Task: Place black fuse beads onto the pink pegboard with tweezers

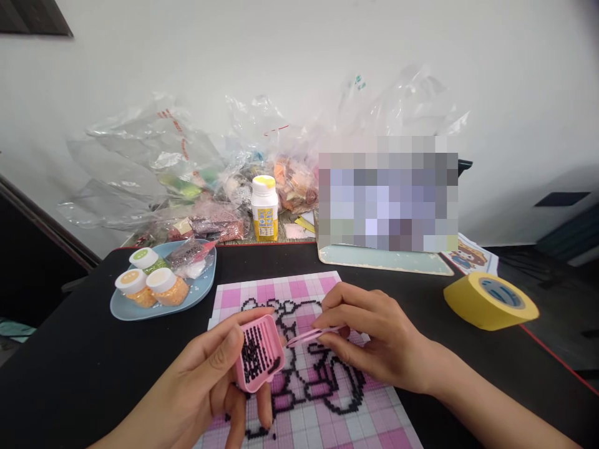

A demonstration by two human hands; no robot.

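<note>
Left hand (pixel 210 368): your thumb and fingers grasp a small, ridged, pink plastic tray (pixel 267 340), tilted.
Small black beads (pixel 253 355): in the tray's grooves, beside your left thumb.
Checked pink-and-white board (pixel 304 287): below your fingers, bearing black bead outlines (pixel 360 383).
Slender pink tweezers (pixel 304 337): tips just beside the tray, right of your left fingers.
Right hand (pixel 374 337): your thumb and fingers pinch the tweezers.
</note>
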